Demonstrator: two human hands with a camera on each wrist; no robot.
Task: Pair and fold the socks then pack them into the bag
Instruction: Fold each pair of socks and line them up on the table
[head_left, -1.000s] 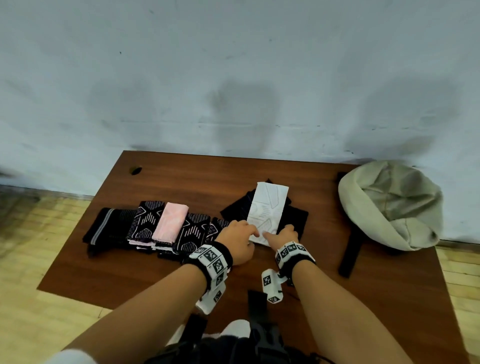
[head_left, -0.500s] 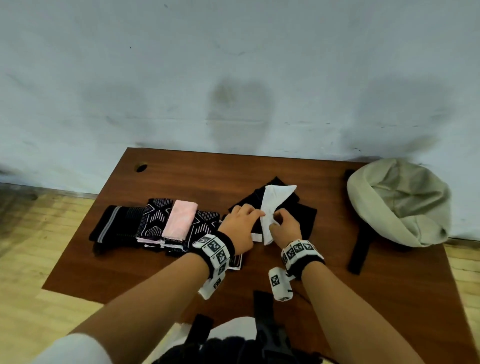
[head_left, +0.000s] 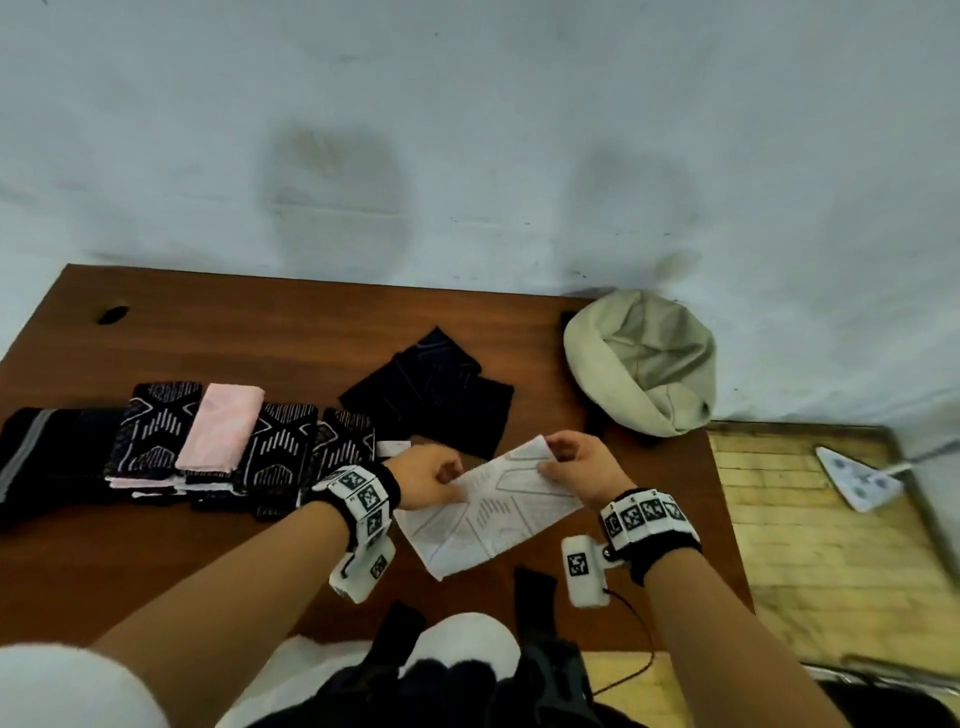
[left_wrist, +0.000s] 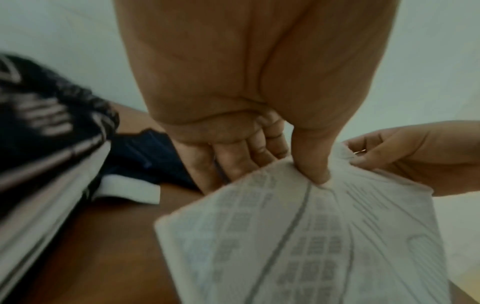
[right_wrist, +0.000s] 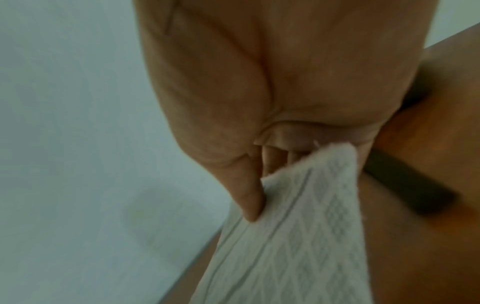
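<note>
Both hands (head_left: 431, 475) pinch the white sock (head_left: 493, 512), fingertips hidden behind cloth.

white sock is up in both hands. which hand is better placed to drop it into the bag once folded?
Probably right. The right hand grips the white sock on the side nearer the beige bag; the left hand would have to cross over.
</note>
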